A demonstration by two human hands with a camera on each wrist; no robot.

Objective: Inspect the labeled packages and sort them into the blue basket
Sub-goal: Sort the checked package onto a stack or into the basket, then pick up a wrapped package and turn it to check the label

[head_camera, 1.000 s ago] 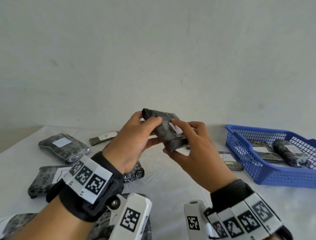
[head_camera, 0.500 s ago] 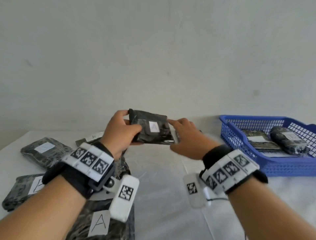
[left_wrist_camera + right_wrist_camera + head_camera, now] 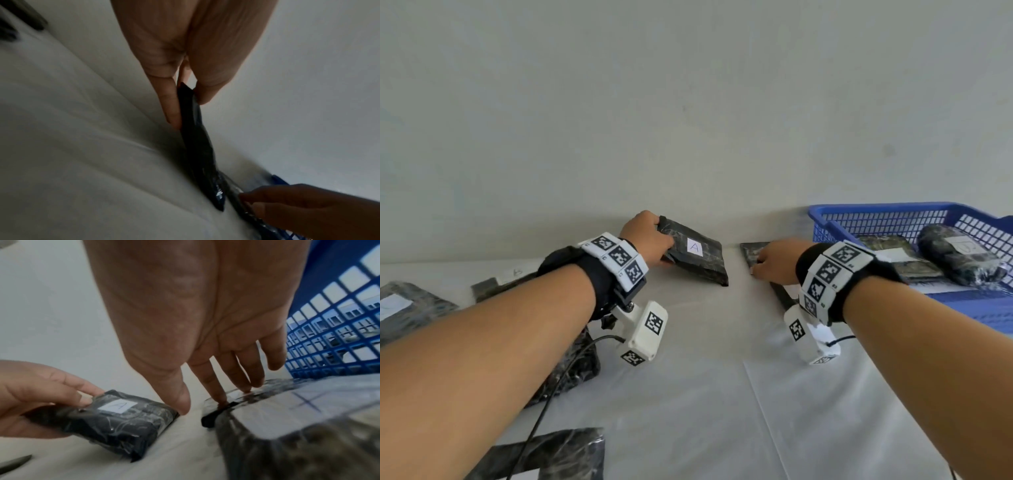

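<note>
Left hand (image 3: 645, 238) pinched the A-labelled package (image 3: 697, 255) by one end, label upward for reading; right hand (image 3: 774, 262), fingers extended, pressed a flat package (image 3: 273, 404) beside the blue basket (image 3: 828, 228).

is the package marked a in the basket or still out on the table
Out. The package marked A lies on the white table, left of the blue basket, with the left hand gripping its far end.
</note>
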